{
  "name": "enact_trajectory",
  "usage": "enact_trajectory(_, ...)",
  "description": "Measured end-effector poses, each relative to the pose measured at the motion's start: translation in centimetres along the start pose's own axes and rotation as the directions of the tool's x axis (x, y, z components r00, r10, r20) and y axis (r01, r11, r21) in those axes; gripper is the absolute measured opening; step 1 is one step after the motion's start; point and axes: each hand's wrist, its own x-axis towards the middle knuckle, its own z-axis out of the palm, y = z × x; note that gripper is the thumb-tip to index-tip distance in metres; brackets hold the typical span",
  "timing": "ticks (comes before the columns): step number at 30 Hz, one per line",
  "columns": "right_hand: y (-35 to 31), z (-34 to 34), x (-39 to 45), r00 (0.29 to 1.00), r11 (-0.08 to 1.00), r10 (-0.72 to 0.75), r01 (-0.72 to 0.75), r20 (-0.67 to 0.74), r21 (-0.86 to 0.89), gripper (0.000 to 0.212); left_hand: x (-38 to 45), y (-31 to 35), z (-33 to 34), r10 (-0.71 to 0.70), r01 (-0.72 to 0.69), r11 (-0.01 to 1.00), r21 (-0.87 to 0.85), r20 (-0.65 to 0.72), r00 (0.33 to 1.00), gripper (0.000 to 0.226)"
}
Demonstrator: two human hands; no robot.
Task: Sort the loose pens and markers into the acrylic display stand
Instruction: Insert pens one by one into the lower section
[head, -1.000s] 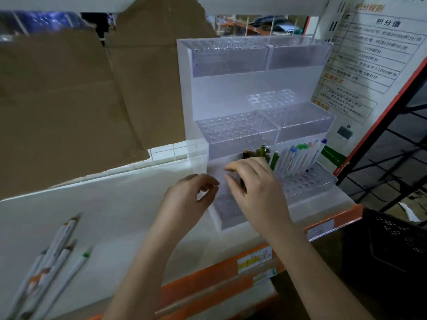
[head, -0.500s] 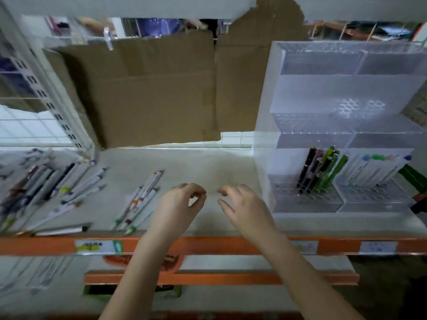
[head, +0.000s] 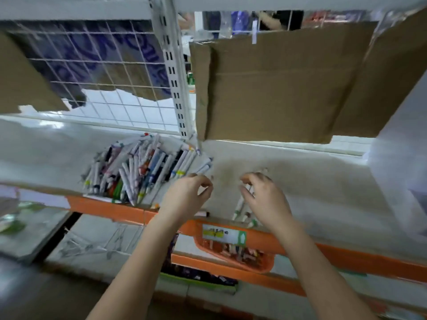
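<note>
At nine o'clock from the hands, a heap of pens and markers [head: 141, 168] lay on the white shelf [head: 312, 179], mostly white barrels with coloured caps and bands, jumbled at crossed angles. The left hand [head: 184, 195] hovered at the heap's three o'clock edge, fingers loosely curled, holding nothing. The right hand [head: 265, 199], fingers likewise curled and empty, hung over a few white markers [head: 240, 205]. The acrylic stand [head: 402, 162] showed blurred at three o'clock.

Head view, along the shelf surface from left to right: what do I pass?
Pile of loose pens → left hand → right hand, with a few pens beneath it → acrylic display stand at the right edge.
</note>
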Motion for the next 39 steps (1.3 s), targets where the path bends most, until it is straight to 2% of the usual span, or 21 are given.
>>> enact_trajectory(3,-2.4,2.6,1.8,0.998,0.998,-0.043,0.041,0.042,0.039,0.022,0.4,-3.9,-1.6,-0.061,0.061,0.998,0.014,0.003,0.998,0.018)
enact_trajectory(7,-4.5,5.5,5.3,0.984,0.995,-0.098,0.101,0.149,-0.018,0.025,2.3,-7.9,-3.1,-0.124,0.123,0.991,0.047,0.008,0.992,0.019)
enact_trajectory(11,-6.2,8.3,10.3,0.967,0.987,-0.148,0.158,0.21,-0.031,0.025,5.2,-10.4,-4.1,-0.227,0.227,0.969,0.096,-0.005,0.974,0.021)
enact_trajectory(15,-7.1,11.0,14.9,0.942,0.976,-0.18,0.208,0.282,-0.07,0.025,8.0,-12.3,-4.2,-0.269,0.258,0.948,0.188,0.035,0.963,0.023)
enact_trajectory(18,-7.2,12.3,16.8,0.941,0.978,-0.128,0.172,0.312,-0.119,0.022,9.4,-12.9,-3.9,-0.296,0.27,0.935,0.231,0.085,0.951,0.025)
enact_trajectory(26,-8.6,14.2,18.1,0.963,0.949,-0.02,0.103,0.269,-0.299,0.031,11.8,-13.8,-3.8,-0.3,0.213,0.912,0.352,0.216,0.929,0.031)
enact_trajectory(29,-9.0,14.8,18.7,0.968,0.945,0.056,0.028,0.245,-0.326,0.031,12.3,-14.3,-3.6,-0.273,0.177,0.919,0.351,0.248,0.93,0.033)
enact_trajectory(33,-9.1,15.0,18.9,0.953,0.938,0.15,-0.054,0.263,-0.341,0.025,12.8,-15.3,-3.4,-0.208,0.1,0.927,0.36,0.274,0.939,0.019)
enact_trajectory(35,-9.2,15.0,18.8,0.949,0.938,0.175,-0.079,0.263,-0.337,0.033,13.0,-16.0,-3.8,-0.186,0.077,0.936,0.344,0.297,0.937,0.018)
enact_trajectory(39,-9.8,15.3,18.1,0.943,0.924,0.212,-0.107,0.257,-0.368,0.034,13.4,-17.7,-4.6,-0.16,0.042,0.952,0.304,0.376,0.913,0.026)
